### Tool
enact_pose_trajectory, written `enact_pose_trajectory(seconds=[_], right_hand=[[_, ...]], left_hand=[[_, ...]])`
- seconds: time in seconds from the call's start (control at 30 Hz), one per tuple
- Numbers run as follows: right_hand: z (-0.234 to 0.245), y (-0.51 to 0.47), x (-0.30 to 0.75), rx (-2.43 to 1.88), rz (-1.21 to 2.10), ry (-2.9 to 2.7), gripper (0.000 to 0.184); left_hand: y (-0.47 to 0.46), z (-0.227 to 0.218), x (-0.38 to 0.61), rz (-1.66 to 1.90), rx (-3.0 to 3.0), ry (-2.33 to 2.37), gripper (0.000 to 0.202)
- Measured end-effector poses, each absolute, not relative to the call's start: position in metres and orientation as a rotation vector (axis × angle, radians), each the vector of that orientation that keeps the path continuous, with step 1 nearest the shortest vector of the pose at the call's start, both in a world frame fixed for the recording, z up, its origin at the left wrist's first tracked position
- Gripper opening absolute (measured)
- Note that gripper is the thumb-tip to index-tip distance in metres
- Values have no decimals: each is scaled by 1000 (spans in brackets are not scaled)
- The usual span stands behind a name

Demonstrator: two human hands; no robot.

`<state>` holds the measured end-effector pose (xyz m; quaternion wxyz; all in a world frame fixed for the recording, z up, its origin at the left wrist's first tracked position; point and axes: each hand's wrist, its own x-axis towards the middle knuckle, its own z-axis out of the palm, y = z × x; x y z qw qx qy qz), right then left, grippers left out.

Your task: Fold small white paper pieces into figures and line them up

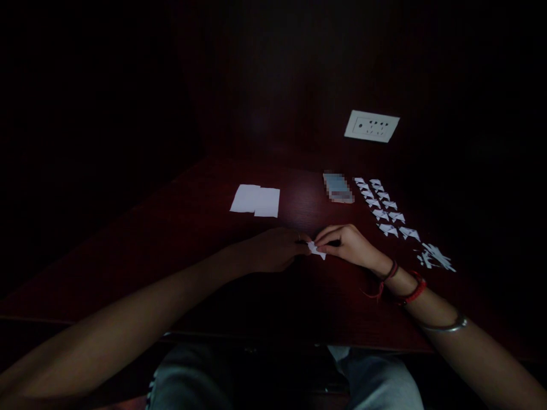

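Observation:
Both hands meet over the dark red table (192, 228) in dim light. My left hand (273, 249) and my right hand (348, 245) each pinch a small white folded paper piece (317, 249) between their fingertips, just above the tabletop. The right wrist wears red and dark thread bands and a metal bangle. The left hand's fingers are curled and mostly in shadow.
Two white paper sheets (255, 200) lie overlapping at the far middle. A blurred phone-like object (338, 188) lies beyond my right hand. Several small folded paper shapes (387, 208) sit in two rows at the right, with paper scraps (436, 257) nearer. A white wall socket (371, 126) is behind.

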<state>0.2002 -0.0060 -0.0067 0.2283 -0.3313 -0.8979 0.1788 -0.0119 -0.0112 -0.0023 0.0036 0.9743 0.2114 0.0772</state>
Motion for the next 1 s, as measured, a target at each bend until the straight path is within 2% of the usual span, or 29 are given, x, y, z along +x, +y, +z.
enact_pose_trajectory(seconds=[0.43, 0.63, 1.0], right_hand=[[-1, -15, 197, -912, 350, -2554, 20], [-5, -15, 197, -952, 97, -2650, 19], [-2, -21, 196, -1026, -315, -2806, 20]], left_hand=[[-11, -4, -9, 259, 3075, 629, 38], [-11, -6, -9, 288, 3087, 622, 48], [-11, -5, -7, 242, 3111, 628, 43]])
